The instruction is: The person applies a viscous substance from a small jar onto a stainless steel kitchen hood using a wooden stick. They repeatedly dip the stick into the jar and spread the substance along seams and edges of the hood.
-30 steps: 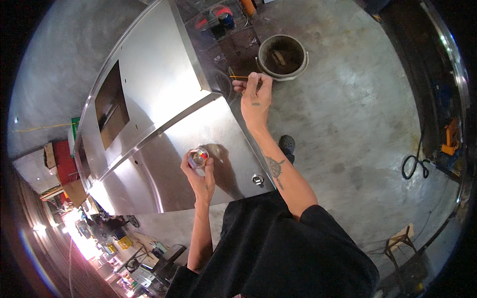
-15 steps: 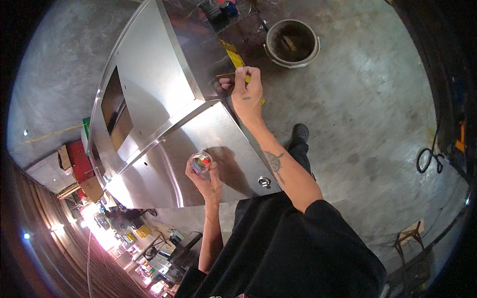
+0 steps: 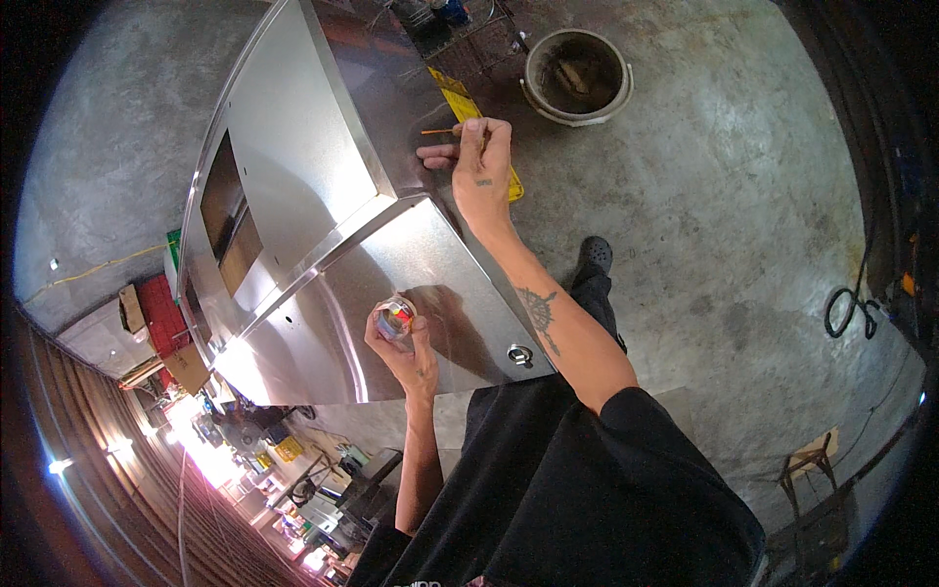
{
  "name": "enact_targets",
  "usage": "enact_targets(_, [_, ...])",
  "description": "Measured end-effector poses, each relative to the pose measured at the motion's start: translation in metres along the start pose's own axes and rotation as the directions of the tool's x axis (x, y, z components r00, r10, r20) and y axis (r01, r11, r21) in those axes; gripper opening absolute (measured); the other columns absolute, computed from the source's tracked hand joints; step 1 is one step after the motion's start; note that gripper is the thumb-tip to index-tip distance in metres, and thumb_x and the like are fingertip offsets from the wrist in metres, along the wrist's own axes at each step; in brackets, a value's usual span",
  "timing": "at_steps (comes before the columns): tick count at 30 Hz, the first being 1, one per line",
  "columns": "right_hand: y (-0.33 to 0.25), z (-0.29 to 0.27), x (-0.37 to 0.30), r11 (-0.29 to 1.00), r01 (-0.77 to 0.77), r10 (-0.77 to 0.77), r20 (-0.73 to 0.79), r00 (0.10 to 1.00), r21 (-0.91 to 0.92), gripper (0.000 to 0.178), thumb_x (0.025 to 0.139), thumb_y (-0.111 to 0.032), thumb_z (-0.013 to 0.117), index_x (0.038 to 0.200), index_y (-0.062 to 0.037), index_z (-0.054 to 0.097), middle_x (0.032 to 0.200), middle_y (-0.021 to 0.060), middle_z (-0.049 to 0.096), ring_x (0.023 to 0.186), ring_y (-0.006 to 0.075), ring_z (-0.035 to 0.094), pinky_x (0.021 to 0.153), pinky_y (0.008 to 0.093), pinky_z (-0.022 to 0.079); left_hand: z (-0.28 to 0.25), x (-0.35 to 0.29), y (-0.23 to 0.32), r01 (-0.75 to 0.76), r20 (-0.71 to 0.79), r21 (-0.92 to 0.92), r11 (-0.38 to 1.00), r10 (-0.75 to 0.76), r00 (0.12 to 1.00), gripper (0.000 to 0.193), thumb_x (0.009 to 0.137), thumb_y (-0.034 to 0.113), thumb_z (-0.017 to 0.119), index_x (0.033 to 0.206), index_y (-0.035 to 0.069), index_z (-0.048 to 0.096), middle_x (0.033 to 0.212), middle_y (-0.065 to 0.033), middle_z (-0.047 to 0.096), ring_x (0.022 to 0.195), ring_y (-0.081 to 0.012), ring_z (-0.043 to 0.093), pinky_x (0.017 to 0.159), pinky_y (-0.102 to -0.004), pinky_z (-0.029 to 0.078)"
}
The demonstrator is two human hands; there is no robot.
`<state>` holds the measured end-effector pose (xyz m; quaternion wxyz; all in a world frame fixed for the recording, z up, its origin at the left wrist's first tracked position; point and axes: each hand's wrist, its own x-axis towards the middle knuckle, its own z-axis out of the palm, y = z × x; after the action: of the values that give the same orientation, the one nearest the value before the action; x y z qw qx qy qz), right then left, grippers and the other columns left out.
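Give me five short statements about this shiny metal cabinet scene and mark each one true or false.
1. The left hand holds a small round jar with a red and silver top. True.
2. The right hand holds a thin orange stick at the large shiny sheet-metal cabinet. True.
3. The round grey bucket stands on the cabinet. False: it stands on the concrete floor.
4. The right forearm is bare and tattooed. True.
5. The left hand rests on the floor. False: it is raised over the cabinet.

grey concrete floor [image 3: 743,196], stained; on it a big stainless steel cabinet [image 3: 293,157] with dark cutout, round metal bucket [image 3: 577,73] near cabinet top, black cable [image 3: 849,308] coiled at right, small wooden stool [image 3: 807,460]
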<state>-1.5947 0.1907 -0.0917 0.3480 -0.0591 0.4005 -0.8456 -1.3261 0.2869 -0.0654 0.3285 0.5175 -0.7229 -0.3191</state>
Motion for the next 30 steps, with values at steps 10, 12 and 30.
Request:
enact_targets(10, [0.003,-0.006,0.001,1.0,-0.012,0.012,0.031,0.999,0.008,0.027,0.119,-0.026,0.04,0.121,0.0002,0.038,0.115,0.0149,0.053,0.095,0.029,0.078,0.079,0.0357,0.067,0.004,-0.002,0.015,0.055,-0.019,0.028,0.998,-0.054,0.998,0.075,0.103,0.034,0.077,0.151,-0.004,0.035,0.144,-0.0185,0.048,0.132,-0.0259,0.052,0.116,-0.0406,0.041])
enact_targets(12, [0.008,-0.005,0.004,0.998,0.036,-0.037,0.007,0.999,0.044,0.027,0.119,-0.026,0.041,0.122,0.0004,0.038,0.116,0.015,0.054,0.098,0.0288,0.077,0.082,0.0359,0.066,0.005,0.002,0.013,0.046,-0.013,0.016,0.999,-0.045,0.999,0.075,0.103,0.034,0.078,0.151,-0.004,0.035,0.143,-0.0186,0.049,0.132,-0.0259,0.052,0.115,-0.0405,0.041])
enact_targets(30, [0.014,-0.008,-0.008,0.953,0.194,-0.198,0.008,0.98,-0.234,0.021,0.117,-0.019,0.047,0.119,0.0016,0.048,0.109,0.0134,0.06,0.095,0.0202,0.076,0.081,0.0307,0.064,0.005,0.004,0.015,-0.006,0.013,-0.009,1.0,0.007,1.0,0.067,0.104,0.023,0.075,0.151,-0.001,0.034,0.144,-0.0198,0.052,0.132,-0.0261,0.057,0.112,-0.0392,0.047])
